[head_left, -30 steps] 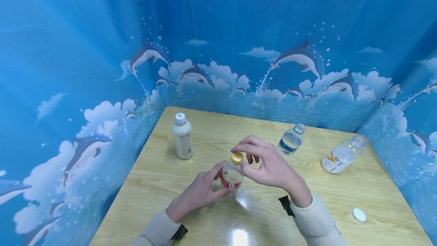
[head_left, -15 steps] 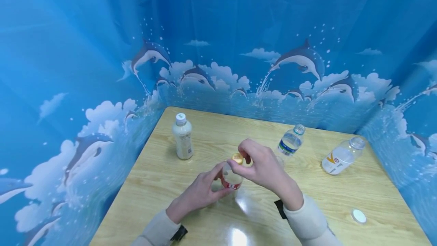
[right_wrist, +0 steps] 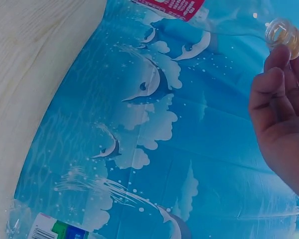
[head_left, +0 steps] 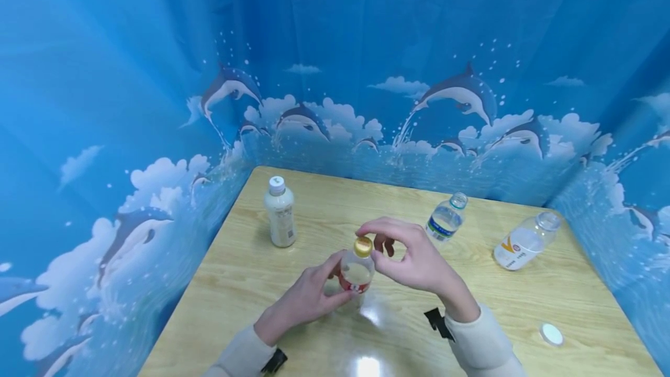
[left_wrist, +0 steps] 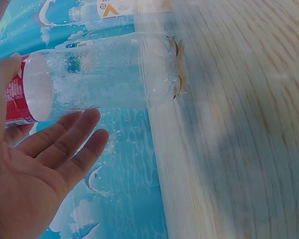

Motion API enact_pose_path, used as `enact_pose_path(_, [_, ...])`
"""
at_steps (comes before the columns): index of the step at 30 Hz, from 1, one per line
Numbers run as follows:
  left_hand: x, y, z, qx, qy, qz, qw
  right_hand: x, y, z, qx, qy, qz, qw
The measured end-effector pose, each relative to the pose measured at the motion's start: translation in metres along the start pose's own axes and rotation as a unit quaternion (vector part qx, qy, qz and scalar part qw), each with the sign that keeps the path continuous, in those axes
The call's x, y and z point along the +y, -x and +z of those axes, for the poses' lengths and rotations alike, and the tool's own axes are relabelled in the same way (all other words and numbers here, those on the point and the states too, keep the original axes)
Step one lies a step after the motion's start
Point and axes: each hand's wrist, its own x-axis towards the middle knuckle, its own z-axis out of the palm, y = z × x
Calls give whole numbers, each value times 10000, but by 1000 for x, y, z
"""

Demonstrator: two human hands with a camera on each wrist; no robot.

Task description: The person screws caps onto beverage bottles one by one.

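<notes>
In the head view, my left hand (head_left: 309,292) grips a clear plastic bottle (head_left: 357,275) round its red label. The bottle stands upright on the table, and the left wrist view shows its see-through lower body (left_wrist: 104,74) below the label, with the other fingers (left_wrist: 87,149) loosely spread beside it. A yellow cap (head_left: 363,246) sits on the bottle's mouth. My right hand (head_left: 410,258) pinches that cap between thumb and forefinger, its other fingers bent. From the right wrist, the cap (right_wrist: 296,45) shows over the clear threaded neck, fingertips at its edge.
A white-capped bottle (head_left: 281,217) stands at the back left of the wooden table (head_left: 235,307). Back right are an uncapped blue-labelled bottle (head_left: 446,218) and an uncapped white-labelled bottle (head_left: 525,241). A loose white cap (head_left: 551,334) lies front right. A dolphin-print curtain (head_left: 335,74) surrounds the table.
My right hand turned inward round the cap half a second ago, then swung back out to the right, fingers reopened across the cap. My left hand and the bottle stay in place.
</notes>
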Motion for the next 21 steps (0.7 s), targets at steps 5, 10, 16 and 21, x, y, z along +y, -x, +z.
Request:
enact_pose_path(5, [0,0,0,-56,80,-95,9999,0,0,-1,-154,11,91,9998])
enact_pose_path(10, [0,0,0,-25,30,-33,10000,0,0,2,-245,174,238,9993])
enact_pose_path(16, [1,0,1,2,4,47,10000,3,-1,6,108,457,341,9983])
enact_pose_path(21, [1,0,2,48,-164,171,9997,7,-1,14,314,767,408,9957])
